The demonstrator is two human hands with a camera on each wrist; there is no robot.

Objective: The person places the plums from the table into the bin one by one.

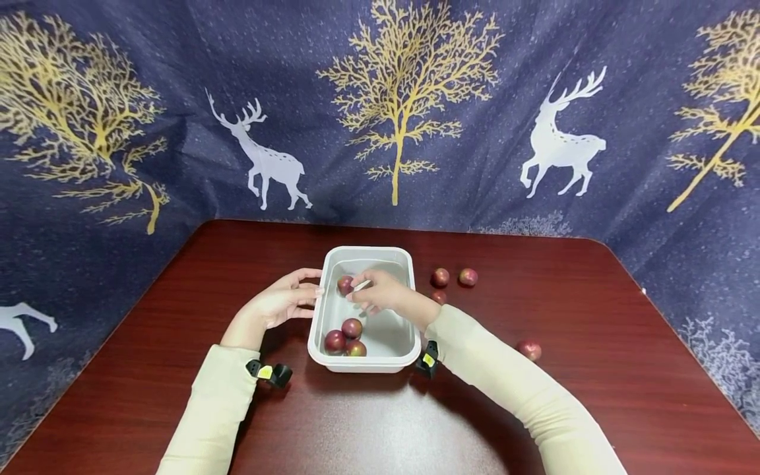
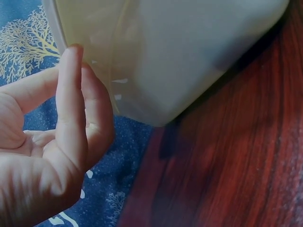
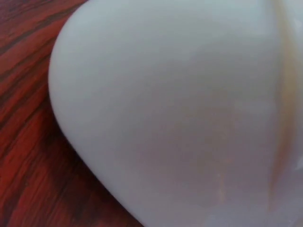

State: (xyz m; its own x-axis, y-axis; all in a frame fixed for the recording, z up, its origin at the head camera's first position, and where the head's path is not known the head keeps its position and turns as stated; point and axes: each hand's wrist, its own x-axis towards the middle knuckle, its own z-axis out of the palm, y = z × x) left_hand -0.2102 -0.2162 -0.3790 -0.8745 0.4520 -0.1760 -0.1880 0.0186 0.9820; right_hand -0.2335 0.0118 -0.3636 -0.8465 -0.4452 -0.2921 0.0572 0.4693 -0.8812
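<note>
In our rectangular white plastic tub point(image 1: 368, 361), long axis away from us, the farthest round dark-red fruit point(image 1: 344, 285) lies just left of our right hand point(image 1: 384, 292), the nearer; whether that pinches it, we cannot tell. Our left hand point(image 1: 284, 301), loosely extended, touches the rim.

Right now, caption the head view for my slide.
Left hand touching a white tub, right hand inside it, round red fruits within and on the table.
</note>
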